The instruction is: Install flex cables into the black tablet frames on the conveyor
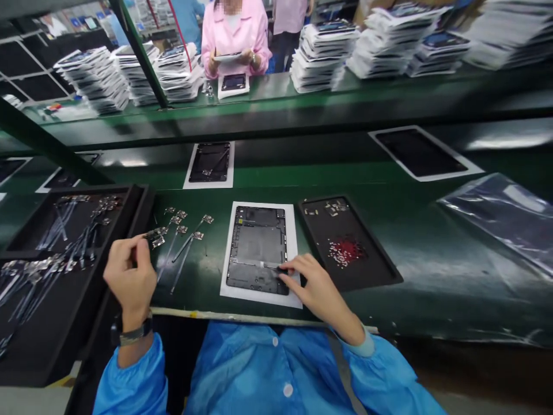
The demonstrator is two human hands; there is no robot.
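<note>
- At the front edge of the worktop (415, 242), we record a blue smock (242, 369) and a wristwatch (136, 334) on the left wrist.
- The left hand (132, 274) has its grip closed in a pinch on a small metallic part (154, 232), raised near the loose ribbon-and-board pieces.
- The right hand (315, 285) brings thumb and fingertips to a small dark piece (280, 270) at the right side of the housing; we cannot tell whether this grip clasps it or only touches it.
- The black device housing (254, 242) lies flat on a white sheet (291, 230) between the hands, with a thin strip (248, 263) running across its lower part.
- Left of the hands, we note dark trays (52, 340) bearing bundled ribbon pieces (38, 271).
- Between trays and housing, we find loose ribbon-and-board pieces (197, 236).
- Right of the housing, a dark tray (354, 225) contains a red-and-white heap (348, 251) and small metallic bits (334, 208).
- Farther right lies a clear plastic bag (496, 213).
- Beyond, we observe a second housing (210, 158) and a dark panel (421, 151), each on white sheeting.
- Farthest off, a person in pink (233, 29) holds a flat piece (227, 57) between paper-layered stacks (324, 55).
</note>
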